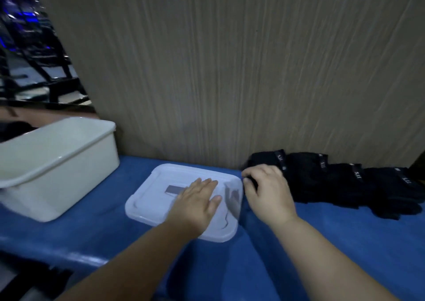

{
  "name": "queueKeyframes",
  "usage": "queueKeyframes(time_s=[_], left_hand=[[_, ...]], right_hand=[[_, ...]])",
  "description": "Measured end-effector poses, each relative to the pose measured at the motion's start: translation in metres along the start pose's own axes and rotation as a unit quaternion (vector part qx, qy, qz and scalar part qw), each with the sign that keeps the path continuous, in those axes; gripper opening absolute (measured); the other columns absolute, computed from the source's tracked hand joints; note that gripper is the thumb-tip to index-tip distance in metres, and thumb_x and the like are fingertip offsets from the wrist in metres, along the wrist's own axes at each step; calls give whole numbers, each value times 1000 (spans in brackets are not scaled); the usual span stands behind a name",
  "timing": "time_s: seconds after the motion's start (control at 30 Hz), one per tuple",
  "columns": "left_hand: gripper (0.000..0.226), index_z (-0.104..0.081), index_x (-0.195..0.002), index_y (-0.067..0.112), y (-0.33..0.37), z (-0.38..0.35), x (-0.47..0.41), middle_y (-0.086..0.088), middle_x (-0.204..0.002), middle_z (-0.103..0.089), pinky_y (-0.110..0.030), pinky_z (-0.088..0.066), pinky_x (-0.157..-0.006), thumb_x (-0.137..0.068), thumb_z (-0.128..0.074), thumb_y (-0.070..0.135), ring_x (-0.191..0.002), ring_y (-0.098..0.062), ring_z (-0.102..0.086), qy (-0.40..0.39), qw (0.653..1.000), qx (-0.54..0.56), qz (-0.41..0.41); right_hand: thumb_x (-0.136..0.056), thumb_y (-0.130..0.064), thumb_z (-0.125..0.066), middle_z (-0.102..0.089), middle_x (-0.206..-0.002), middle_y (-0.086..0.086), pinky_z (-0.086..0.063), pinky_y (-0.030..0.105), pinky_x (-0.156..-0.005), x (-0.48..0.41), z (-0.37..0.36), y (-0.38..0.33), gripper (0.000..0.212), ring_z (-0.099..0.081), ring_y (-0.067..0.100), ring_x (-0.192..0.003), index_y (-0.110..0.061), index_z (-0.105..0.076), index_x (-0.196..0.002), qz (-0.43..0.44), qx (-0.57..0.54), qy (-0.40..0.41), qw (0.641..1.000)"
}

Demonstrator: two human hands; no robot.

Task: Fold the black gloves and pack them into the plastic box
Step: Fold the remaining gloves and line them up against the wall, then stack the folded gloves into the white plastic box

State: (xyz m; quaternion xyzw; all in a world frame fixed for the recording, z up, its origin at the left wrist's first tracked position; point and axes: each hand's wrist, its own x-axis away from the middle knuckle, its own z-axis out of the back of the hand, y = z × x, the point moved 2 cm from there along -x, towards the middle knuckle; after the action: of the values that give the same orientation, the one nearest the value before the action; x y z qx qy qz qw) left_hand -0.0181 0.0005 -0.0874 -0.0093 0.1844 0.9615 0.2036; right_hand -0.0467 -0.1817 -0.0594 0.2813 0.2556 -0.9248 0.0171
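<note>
A translucent plastic box [147, 199] with its lid on lies flat on the blue table, in the middle of the view. My left hand [195, 199] rests flat on the lid, fingers straight. Right of the box, several black gloves [340, 183] lie in an overlapping row against the wall. My right hand [266, 190] is at the left end of that row, its fingers curled and pinching the edge of the nearest black glove. The part of that glove under my hand is hidden.
A large beige plastic tub [57, 162] stands open on the left of the blue table [345, 243]. A wood-grain panel [230, 70] rises directly behind the table. The table's front edge runs along the lower left.
</note>
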Motion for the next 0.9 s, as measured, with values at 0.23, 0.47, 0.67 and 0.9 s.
queueKeyframes(time_s=[0.23, 0.47, 0.67, 0.9], left_hand=[[46, -51, -134, 26, -82, 51, 60, 4, -132, -55, -40, -33, -106, -98, -36, 49, -129, -22, -40, 107, 974, 106, 169], [17, -55, -76, 21, -158, 113, 114, -2, -76, -58, -34, -45, -76, -91, -57, 30, -84, -29, -59, 322, 843, 314, 295], [28, -47, -81, 12, -204, 157, 136, -3, -77, -51, -35, -41, -75, -91, -57, 36, -76, -24, -51, 422, 702, 426, 384], [51, -33, -116, 13, -238, 173, 118, -15, -115, -57, -40, -50, -77, -86, -66, 39, -90, -29, -61, 391, 641, 515, 414]], right_hand=[[-95, -27, -52, -60, -108, -8, -44, 28, -91, 6, -61, -84, 17, -54, 10, -100, -25, -66, -105, -41, -116, -168, 978], [-96, -30, -51, -63, -105, -10, -45, 29, -84, -21, -113, -189, 14, -59, 15, -101, -25, -63, -103, -43, -197, -255, 945], [-98, -31, -47, -56, -115, -4, -42, 26, -77, -44, -146, -275, 32, -54, 15, -98, -27, -53, -129, -55, -278, -290, 914], [-98, -35, -42, -13, -159, -5, -20, 42, -113, -59, -172, -324, 48, -11, 22, -144, -38, -32, -145, 142, -51, -280, 948]])
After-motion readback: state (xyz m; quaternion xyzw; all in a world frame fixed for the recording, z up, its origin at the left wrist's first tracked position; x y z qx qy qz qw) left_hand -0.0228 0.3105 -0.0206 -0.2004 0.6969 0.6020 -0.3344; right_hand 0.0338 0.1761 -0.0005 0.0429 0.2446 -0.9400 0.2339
